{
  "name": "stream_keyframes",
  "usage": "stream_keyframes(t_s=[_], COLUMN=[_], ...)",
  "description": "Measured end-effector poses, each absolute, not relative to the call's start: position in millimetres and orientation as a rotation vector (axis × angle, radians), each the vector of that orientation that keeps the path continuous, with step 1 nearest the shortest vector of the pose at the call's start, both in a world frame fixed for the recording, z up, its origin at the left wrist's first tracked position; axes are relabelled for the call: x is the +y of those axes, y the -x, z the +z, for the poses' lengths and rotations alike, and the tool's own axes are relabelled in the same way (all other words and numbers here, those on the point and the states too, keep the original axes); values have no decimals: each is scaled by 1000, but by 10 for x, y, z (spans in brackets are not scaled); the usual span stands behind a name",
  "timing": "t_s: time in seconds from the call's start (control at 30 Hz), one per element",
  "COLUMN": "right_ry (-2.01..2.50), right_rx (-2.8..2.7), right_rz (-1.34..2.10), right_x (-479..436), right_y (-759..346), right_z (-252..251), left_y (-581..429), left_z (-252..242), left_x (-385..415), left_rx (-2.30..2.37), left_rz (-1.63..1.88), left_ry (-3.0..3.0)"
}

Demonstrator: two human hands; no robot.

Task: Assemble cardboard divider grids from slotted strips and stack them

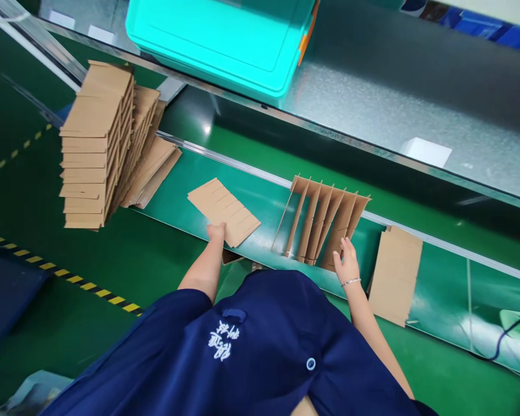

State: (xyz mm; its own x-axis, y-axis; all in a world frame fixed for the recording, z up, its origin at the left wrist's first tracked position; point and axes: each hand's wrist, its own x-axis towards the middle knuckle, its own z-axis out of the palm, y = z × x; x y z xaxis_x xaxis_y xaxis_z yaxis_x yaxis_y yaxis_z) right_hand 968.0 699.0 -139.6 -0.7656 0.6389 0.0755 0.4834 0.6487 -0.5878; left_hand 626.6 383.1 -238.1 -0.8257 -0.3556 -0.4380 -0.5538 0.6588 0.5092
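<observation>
My left hand (217, 232) grips the near edge of a slotted cardboard sheet (224, 209), which may be a few sheets together, over the green work surface. To the right stands a partly assembled cardboard divider (315, 188), with several upright strips slotted into a long cross strip at its far side. My right hand (347, 261) is at the divider's near right end, fingers apart, close to the last strips. Whether its fingertips touch the cardboard I cannot tell. A flat stack of cardboard sheets (396, 274) lies right of my right hand.
A tall stack of assembled cardboard dividers (95, 110) stands at the left, with loose cardboard sheets (151, 170) beside it. A turquoise bin (221, 46) sits on the raised metal shelf (351, 104). A dark cable (502, 335) crosses the far right end of the narrow green bench (444, 289).
</observation>
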Motion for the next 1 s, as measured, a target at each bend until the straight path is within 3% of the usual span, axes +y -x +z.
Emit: stream_keyframes(t_s=[0.2,0.37,0.47,0.57,0.73,0.87,1.0], right_ry=[901,860,763,593,236,174,462], right_rx=[-2607,-2611,-2616,-2635,-2911,-3248,-3366], right_rz=[834,741,632,416,55,-30,37], right_x=[6977,6984,6990,6900,6513,6394,6639], right_y=[-9742,-9760,-9697,-9557,-9154,-8958,-9154], right_z=[-1351,-1226,-918,-345,625,751,517], left_y=[-5991,-5896,-5939,-6137,-6808,-7272,-7367], left_z=[-2074,-1512,-960,-357,342,440,111], left_x=[3490,3258,3268,3571,4486,4933,4798], left_rx=[2653,2730,2895,3025,2542,2201,2435], left_rz=[1136,1279,1178,842,536,650,994], left_ry=[706,496,27,-667,-1827,-2224,-1970])
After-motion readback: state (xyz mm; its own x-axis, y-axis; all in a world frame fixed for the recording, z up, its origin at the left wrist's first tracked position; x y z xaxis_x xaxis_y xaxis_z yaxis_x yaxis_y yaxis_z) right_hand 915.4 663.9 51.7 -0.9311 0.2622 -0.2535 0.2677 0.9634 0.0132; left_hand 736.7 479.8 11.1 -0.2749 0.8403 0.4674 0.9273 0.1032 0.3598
